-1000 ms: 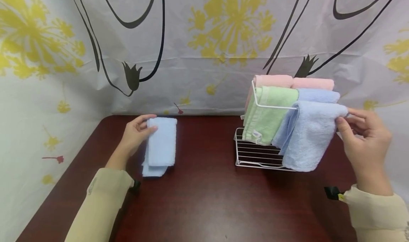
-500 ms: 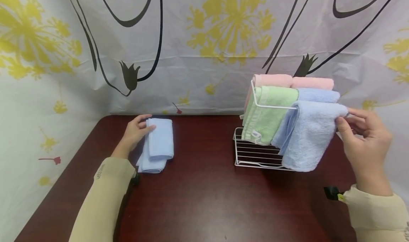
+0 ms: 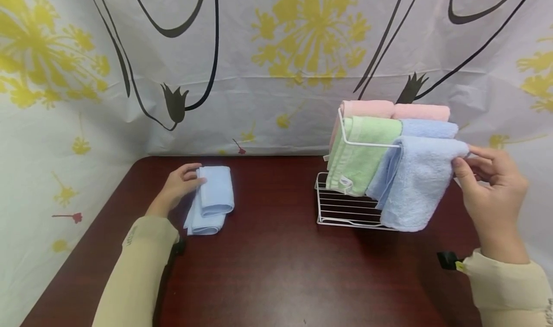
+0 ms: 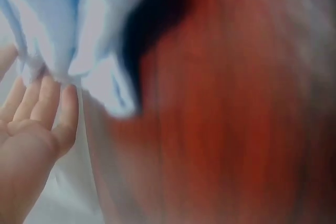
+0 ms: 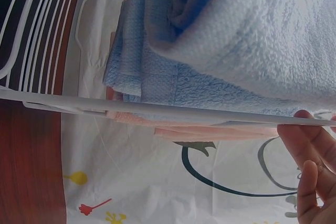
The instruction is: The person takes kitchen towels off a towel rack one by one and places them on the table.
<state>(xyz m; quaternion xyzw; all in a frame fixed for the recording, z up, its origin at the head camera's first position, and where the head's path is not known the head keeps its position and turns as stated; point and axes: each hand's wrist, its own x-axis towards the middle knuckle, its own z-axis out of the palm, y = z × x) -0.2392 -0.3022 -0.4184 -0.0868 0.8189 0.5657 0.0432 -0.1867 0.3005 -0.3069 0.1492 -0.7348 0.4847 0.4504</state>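
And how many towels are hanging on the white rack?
5. A pink towel back left, another pink towel back right, a green towel middle left, a blue towel middle right, and the front blue towel by the right hand. Some may be hidden.

Soft, fairly even light fills the head view, leaving a dull glare on the dark wooden table between the left hand and the right hand, with a shadow under the wire rack beside the latter. The left wrist view is badly blurred — the folded light-blue towel above the fingers washes out, a near-black shadow beside it — while the right wrist view is sharper, with terry loops showing above the hand.
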